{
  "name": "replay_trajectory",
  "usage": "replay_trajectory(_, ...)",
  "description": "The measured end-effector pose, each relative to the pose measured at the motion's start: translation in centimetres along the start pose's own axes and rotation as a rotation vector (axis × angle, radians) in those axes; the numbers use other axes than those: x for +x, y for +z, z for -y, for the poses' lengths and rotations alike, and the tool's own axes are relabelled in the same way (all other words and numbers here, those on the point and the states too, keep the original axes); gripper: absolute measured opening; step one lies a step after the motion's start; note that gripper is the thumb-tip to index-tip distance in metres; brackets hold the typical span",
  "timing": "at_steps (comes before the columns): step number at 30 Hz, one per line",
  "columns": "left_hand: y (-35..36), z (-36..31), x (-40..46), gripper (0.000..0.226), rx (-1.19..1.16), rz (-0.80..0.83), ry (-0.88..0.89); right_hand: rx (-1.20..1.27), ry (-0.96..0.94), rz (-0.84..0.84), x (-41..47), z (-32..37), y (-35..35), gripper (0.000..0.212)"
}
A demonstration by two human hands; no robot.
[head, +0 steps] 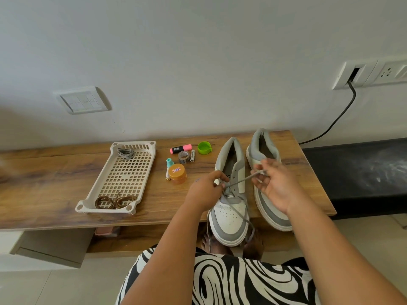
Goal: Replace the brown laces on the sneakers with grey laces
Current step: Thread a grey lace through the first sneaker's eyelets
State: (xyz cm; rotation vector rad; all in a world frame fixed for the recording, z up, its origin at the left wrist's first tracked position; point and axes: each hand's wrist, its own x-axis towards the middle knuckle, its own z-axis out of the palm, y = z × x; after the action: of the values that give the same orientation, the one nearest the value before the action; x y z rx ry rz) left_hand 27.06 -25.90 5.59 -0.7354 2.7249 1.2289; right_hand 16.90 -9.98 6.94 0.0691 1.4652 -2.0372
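Two grey-and-white sneakers stand on the wooden table, toes toward me. A grey lace [241,182] runs through the lower eyelets of the left sneaker [230,214]. My left hand [206,191] pinches the lace at the eyelets. My right hand [275,186] grips the lace's other end and holds it taut over the right sneaker [267,208], which shows no lace. Loose grey lace ends hang past the left toe. The brown laces [114,201] lie coiled at the near end of a beige tray [100,183]. A second grey lace [126,153] lies at the tray's far end.
Between tray and sneakers sit a pink highlighter [178,149], a green cap [204,148], a tape roll [184,156], an orange-lidded jar [177,173] and two batteries. A black bench [361,172] adjoins the table's right side. A cable [337,119] drops from the wall socket.
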Motion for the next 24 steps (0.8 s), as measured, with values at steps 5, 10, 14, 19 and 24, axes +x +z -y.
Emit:
replay_trajectory(5, -0.1, 0.1, -0.3, 0.021, -0.063, 0.001, -0.008, -1.119, -0.364, 0.064, 0.7, -2.8, 0.8, 0.022)
replay_trajectory(10, -0.2, 0.2, -0.1, 0.026, -0.079, 0.007, -0.003, -1.232, -0.440, 0.109, 0.7, -4.3, 1.1, 0.014)
replay_trajectory(14, -0.2, 0.2, 0.0, 0.033, -0.073, 0.026, -0.018, -1.366, -0.472, 0.089, 1.2, -3.5, 0.8, 0.007)
replay_trajectory(19, -0.3, 0.3, -0.2, 0.034, -0.068, 0.049, -0.020, -1.165, -0.574, -0.311, 1.2, -0.2, -2.0, 0.008)
replay_trajectory(24, -0.2, 0.5, 0.0, 0.033, -0.083, 0.059, -0.013, -1.299, -0.595, -0.183, 1.2, -0.4, -3.0, 0.018)
